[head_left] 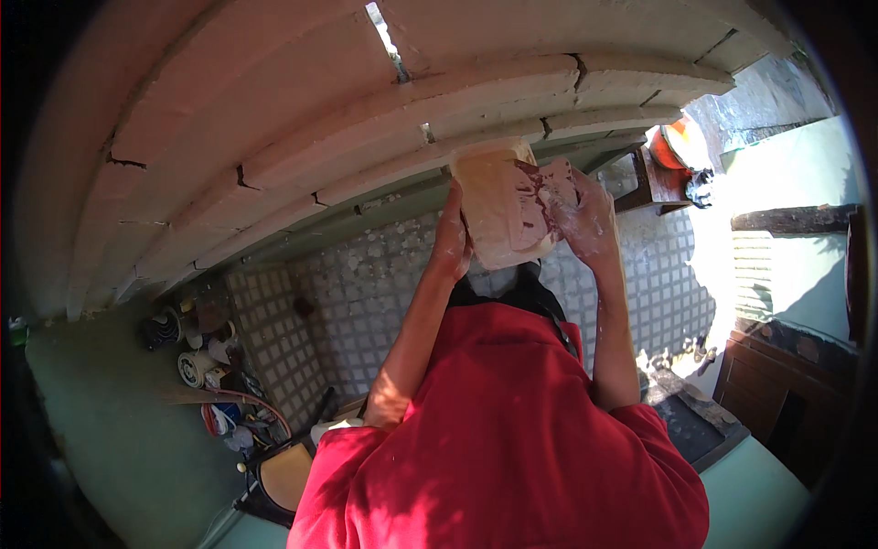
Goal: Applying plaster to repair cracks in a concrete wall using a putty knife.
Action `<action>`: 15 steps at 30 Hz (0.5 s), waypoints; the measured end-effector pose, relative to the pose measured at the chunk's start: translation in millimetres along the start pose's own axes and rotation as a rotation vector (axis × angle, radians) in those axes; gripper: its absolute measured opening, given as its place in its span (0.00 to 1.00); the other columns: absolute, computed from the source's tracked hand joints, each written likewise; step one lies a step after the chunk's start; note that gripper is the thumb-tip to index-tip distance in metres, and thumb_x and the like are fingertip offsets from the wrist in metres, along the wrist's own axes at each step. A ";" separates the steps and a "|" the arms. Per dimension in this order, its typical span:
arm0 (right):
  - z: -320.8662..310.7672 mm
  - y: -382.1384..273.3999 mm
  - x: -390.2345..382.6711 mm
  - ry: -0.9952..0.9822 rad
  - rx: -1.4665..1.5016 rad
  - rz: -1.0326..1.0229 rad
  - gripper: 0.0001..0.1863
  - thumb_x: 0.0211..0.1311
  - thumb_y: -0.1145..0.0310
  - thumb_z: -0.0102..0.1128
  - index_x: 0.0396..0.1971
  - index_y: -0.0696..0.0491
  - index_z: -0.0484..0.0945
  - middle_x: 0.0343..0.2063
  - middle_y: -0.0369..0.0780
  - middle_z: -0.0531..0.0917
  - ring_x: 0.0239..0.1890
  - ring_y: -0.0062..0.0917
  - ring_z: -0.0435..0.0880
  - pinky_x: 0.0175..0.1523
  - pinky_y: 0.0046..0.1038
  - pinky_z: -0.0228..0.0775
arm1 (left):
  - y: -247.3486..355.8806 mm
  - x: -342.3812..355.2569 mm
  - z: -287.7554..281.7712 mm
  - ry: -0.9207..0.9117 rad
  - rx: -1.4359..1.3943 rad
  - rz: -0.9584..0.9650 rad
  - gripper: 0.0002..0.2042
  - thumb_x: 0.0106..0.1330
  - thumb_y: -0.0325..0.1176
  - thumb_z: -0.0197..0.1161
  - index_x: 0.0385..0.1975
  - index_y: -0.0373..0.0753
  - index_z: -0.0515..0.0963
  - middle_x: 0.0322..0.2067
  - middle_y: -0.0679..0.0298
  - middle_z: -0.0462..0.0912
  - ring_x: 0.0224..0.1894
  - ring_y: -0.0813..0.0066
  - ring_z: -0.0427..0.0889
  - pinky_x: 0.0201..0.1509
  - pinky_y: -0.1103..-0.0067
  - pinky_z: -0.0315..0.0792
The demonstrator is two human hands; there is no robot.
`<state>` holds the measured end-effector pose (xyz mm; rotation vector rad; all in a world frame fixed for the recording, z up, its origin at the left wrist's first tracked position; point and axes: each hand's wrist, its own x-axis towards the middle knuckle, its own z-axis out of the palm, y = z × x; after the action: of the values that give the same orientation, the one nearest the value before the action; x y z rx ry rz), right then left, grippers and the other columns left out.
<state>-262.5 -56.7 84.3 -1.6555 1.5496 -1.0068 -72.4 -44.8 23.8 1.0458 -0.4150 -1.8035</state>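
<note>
A cream plastic tub is held up in front of me, just below the pale board wall. My left hand grips its left side, with the fingers wrapped around the edge. My right hand is closed on a flat dark red putty spreader, which lies over the right part of the tub's opening. Pale pinkish paste smears the spreader, and whitish smudges mark my right fingers. How much paste sits in the tub cannot be made out.
A pale wall of overlapping boards with cracks and gaps rises ahead. Below is a checkered tile floor with whitish spots. Fans and clutter stand at left. An orange bucket rests on a small brown table at far right.
</note>
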 end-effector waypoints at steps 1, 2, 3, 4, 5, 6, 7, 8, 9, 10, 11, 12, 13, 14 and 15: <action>-6.2 3.5 3.6 -0.051 -0.031 0.017 0.17 0.57 0.66 0.63 0.42 0.61 0.80 0.27 0.44 0.84 0.27 0.22 0.80 0.35 0.30 0.74 | -3.6 3.4 7.9 0.008 0.002 0.003 0.37 0.69 0.65 0.44 0.67 0.39 0.60 0.62 0.59 0.71 0.62 0.66 0.72 0.65 0.69 0.67; -13.0 8.3 7.1 -0.102 -0.063 0.034 0.17 0.56 0.66 0.63 0.42 0.61 0.80 0.28 0.45 0.84 0.27 0.22 0.81 0.35 0.30 0.74 | -7.4 6.9 16.3 -0.006 0.002 0.007 0.37 0.70 0.64 0.44 0.67 0.39 0.60 0.61 0.59 0.71 0.62 0.66 0.73 0.64 0.69 0.68; -20.4 16.1 11.4 -0.107 -0.056 0.032 0.17 0.56 0.66 0.63 0.42 0.61 0.80 0.28 0.45 0.84 0.27 0.22 0.81 0.35 0.30 0.74 | -10.5 10.2 26.5 -0.019 0.003 0.013 0.37 0.70 0.64 0.44 0.67 0.38 0.61 0.61 0.58 0.71 0.61 0.66 0.73 0.64 0.69 0.69; -27.4 26.3 15.3 -0.119 -0.016 0.040 0.17 0.55 0.65 0.63 0.42 0.61 0.80 0.30 0.49 0.83 0.33 0.36 0.82 0.40 0.34 0.74 | -14.6 13.7 37.4 -0.012 0.006 0.016 0.37 0.70 0.64 0.44 0.67 0.38 0.61 0.61 0.58 0.71 0.61 0.66 0.73 0.64 0.69 0.69; -34.4 37.1 19.1 -0.132 0.023 0.049 0.18 0.53 0.65 0.64 0.41 0.60 0.80 0.32 0.53 0.83 0.38 0.49 0.82 0.44 0.37 0.74 | -19.3 17.6 48.8 -0.002 0.010 -0.001 0.37 0.70 0.64 0.43 0.67 0.38 0.60 0.60 0.58 0.72 0.60 0.66 0.74 0.64 0.69 0.70; -40.9 47.0 22.7 -0.131 0.030 0.050 0.18 0.53 0.65 0.64 0.41 0.60 0.80 0.32 0.53 0.83 0.38 0.49 0.82 0.44 0.37 0.74 | -23.0 22.0 59.2 0.003 0.015 -0.020 0.36 0.70 0.64 0.43 0.66 0.38 0.60 0.60 0.57 0.72 0.60 0.66 0.74 0.63 0.68 0.71; -47.1 57.7 26.0 -0.131 0.037 0.023 0.19 0.52 0.65 0.65 0.41 0.61 0.80 0.33 0.54 0.83 0.40 0.49 0.83 0.45 0.37 0.74 | -27.4 26.7 68.3 0.006 0.021 -0.021 0.36 0.70 0.64 0.43 0.66 0.38 0.60 0.60 0.57 0.72 0.60 0.66 0.74 0.63 0.68 0.71; -52.3 68.9 28.7 -0.131 0.043 -0.005 0.20 0.52 0.65 0.66 0.42 0.62 0.80 0.34 0.54 0.83 0.41 0.48 0.83 0.46 0.37 0.74 | -32.3 31.7 76.9 -0.026 0.028 -0.011 0.36 0.71 0.64 0.42 0.66 0.38 0.60 0.60 0.57 0.72 0.59 0.66 0.75 0.63 0.68 0.71; -54.6 82.6 28.8 -0.132 0.048 -0.001 0.20 0.52 0.65 0.66 0.42 0.62 0.80 0.34 0.54 0.83 0.41 0.48 0.83 0.46 0.37 0.74 | -38.6 35.5 85.3 -0.055 0.033 -0.003 0.36 0.71 0.64 0.42 0.66 0.38 0.60 0.59 0.57 0.72 0.59 0.66 0.75 0.62 0.69 0.72; -54.6 95.3 29.7 -0.069 -0.035 -0.065 0.20 0.52 0.65 0.67 0.42 0.63 0.80 0.32 0.52 0.84 0.36 0.43 0.84 0.44 0.35 0.74 | -45.8 41.3 92.6 -0.052 0.037 -0.004 0.36 0.71 0.64 0.42 0.66 0.38 0.60 0.59 0.57 0.72 0.59 0.66 0.75 0.62 0.69 0.72; -56.8 105.9 31.3 -0.005 -0.119 -0.129 0.21 0.52 0.65 0.68 0.42 0.64 0.79 0.29 0.49 0.84 0.32 0.38 0.85 0.42 0.33 0.74 | -53.9 47.4 98.9 -0.057 0.027 -0.001 0.36 0.71 0.64 0.42 0.66 0.38 0.60 0.60 0.56 0.72 0.59 0.66 0.75 0.63 0.68 0.72; -72.5 83.1 32.0 0.001 -0.110 -0.126 0.23 0.52 0.65 0.68 0.45 0.63 0.78 0.34 0.52 0.84 0.34 0.40 0.85 0.43 0.34 0.75 | -58.5 52.1 104.8 -0.057 0.017 0.000 0.36 0.71 0.64 0.42 0.67 0.38 0.59 0.60 0.56 0.72 0.59 0.65 0.75 0.63 0.68 0.71; -75.5 93.3 34.7 -0.004 -0.105 -0.123 0.23 0.52 0.65 0.68 0.45 0.63 0.78 0.34 0.52 0.84 0.34 0.40 0.85 0.43 0.34 0.75 | -62.4 56.5 109.5 -0.050 0.019 -0.001 0.36 0.71 0.64 0.42 0.67 0.38 0.59 0.60 0.56 0.72 0.59 0.65 0.75 0.63 0.68 0.71; -76.3 107.7 37.4 -0.019 -0.100 -0.126 0.25 0.52 0.65 0.69 0.47 0.64 0.77 0.37 0.52 0.83 0.35 0.38 0.84 0.43 0.33 0.75 | -65.8 60.8 113.5 -0.051 0.019 0.007 0.36 0.71 0.64 0.42 0.67 0.38 0.59 0.60 0.56 0.71 0.60 0.65 0.74 0.64 0.68 0.71; -81.2 119.9 39.1 -0.033 -0.099 -0.127 0.26 0.52 0.65 0.69 0.49 0.64 0.76 0.39 0.51 0.82 0.36 0.36 0.84 0.44 0.31 0.75 | -69.7 63.4 121.0 -0.055 0.017 0.012 0.36 0.71 0.64 0.42 0.67 0.38 0.59 0.61 0.56 0.71 0.60 0.65 0.74 0.64 0.68 0.70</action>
<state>-392.3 -103.0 25.0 -1.8490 1.5102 -0.9763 -219.6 -87.1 16.4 1.0050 -0.4700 -1.8240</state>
